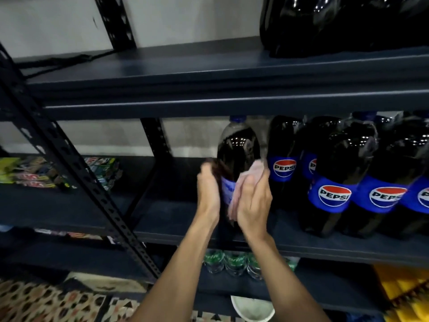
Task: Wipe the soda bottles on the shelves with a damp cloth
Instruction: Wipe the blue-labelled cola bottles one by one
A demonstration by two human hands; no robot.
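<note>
Bottle [238,149] upright on middle shelf [176,226], left of Pepsi row [334,194]; left hand [207,191] curls round its side, right hand [254,201] grips pink cloth [251,171] against its front.

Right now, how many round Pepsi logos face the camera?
5 Pepsi logos: two behind, beside the held bottle; three in front, the last cut by the frame. More may be hidden.

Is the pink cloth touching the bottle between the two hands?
Touching. The head view shows the right hand pressing the cloth against the side of the bottle, with no gap between them.
</note>
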